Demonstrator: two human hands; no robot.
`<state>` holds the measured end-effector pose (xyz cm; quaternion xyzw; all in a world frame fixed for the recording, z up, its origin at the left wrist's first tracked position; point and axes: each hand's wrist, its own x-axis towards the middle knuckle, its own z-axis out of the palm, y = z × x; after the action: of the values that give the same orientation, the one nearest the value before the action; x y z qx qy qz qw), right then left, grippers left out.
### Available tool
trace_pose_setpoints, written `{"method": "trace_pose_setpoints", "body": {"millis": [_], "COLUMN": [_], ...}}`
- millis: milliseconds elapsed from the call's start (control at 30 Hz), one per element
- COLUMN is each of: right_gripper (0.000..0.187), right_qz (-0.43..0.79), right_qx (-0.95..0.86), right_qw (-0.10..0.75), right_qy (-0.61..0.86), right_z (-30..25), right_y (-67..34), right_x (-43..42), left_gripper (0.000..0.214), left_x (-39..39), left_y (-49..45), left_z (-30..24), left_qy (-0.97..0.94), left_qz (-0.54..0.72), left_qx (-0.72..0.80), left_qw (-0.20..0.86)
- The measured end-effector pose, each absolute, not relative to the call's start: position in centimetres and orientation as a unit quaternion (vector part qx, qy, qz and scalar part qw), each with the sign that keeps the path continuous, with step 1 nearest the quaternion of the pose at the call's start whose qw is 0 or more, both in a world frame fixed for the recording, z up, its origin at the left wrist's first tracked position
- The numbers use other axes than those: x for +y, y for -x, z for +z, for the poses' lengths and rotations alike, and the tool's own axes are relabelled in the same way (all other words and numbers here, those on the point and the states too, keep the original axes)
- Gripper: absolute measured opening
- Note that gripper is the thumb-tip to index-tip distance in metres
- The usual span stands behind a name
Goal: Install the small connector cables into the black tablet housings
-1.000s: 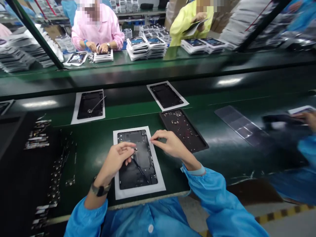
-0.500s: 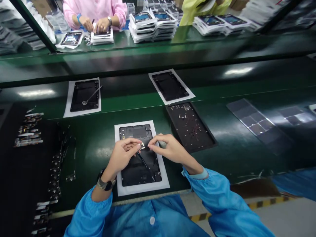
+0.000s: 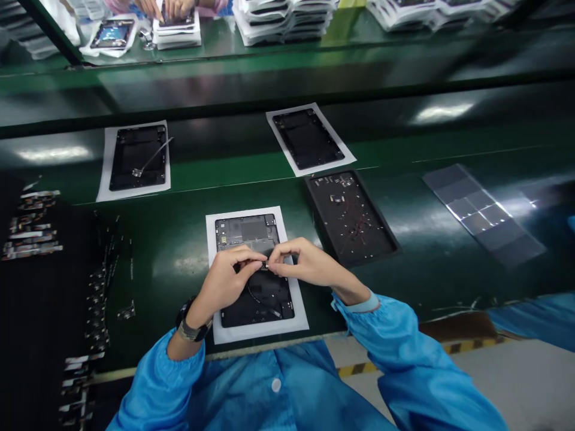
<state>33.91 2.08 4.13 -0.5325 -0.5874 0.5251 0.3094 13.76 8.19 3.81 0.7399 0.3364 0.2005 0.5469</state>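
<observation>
A black tablet housing (image 3: pixel 269 310) lies on a white sheet (image 3: pixel 287 333) before me. Above its middle, my left hand (image 3: pixel 227 278) pinches a small circuit board (image 3: pixel 264 266) between thumb and fingertips. My right hand (image 3: pixel 308 263) meets it from the other side, its thumb and forefinger closed at the board's right edge. Fingers cover most of the board. From under the left fingertips a thin dark cable (image 3: pixel 258 299) curves down over the housing.
Behind lie two more tablet housings, one (image 3: pixel 139 157) with a cabled board on it, the other (image 3: pixel 309 139) bare. A black tray (image 3: pixel 359 230) of screws stands right, near a clear plastic sheet (image 3: pixel 485 212). Flex cables (image 3: pixel 33 233) and small boards (image 3: pixel 97 305) lie left. A co-worker's hands (image 3: pixel 168 9) work opposite.
My right fingertips have come in from a small gap to the board's edge. The board has turned and is more hidden. The camera view has tipped downward.
</observation>
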Motion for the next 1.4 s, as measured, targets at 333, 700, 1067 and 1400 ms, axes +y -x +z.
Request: {"method": "trace_pose_setpoints", "body": {"millis": [333, 700, 1067, 1400], "right_gripper": [0.015, 0.016, 0.018, 0.019], "right_qz": [0.527, 0.627, 0.639, 0.638], "right_qx": [-0.59, -0.515, -0.502, -0.519], "right_qw": [0.286, 0.31, 0.318, 0.308], "right_qy": [0.54, 0.496, 0.489, 0.479], "right_z": [3.7, 3.5, 3.1, 2.9], "right_y": [-34.1, -34.4, -34.4, -34.3], "right_x": [1.9, 2.2, 2.3, 2.3], "left_gripper": [0.019, 0.016, 0.017, 0.015], "left_x": [8.2, 8.7, 8.3, 8.2], "left_y": [-13.9, -13.7, -14.0, -13.9], "left_z": [3.6, 3.3, 3.3, 3.7], "left_qy": [-0.744, -0.692, -0.698, -0.675], "left_qz": [0.174, 0.16, 0.169, 0.17], "left_qx": [0.343, 0.333, 0.358, 0.358], "left_qw": [0.546, 0.621, 0.597, 0.622]}}
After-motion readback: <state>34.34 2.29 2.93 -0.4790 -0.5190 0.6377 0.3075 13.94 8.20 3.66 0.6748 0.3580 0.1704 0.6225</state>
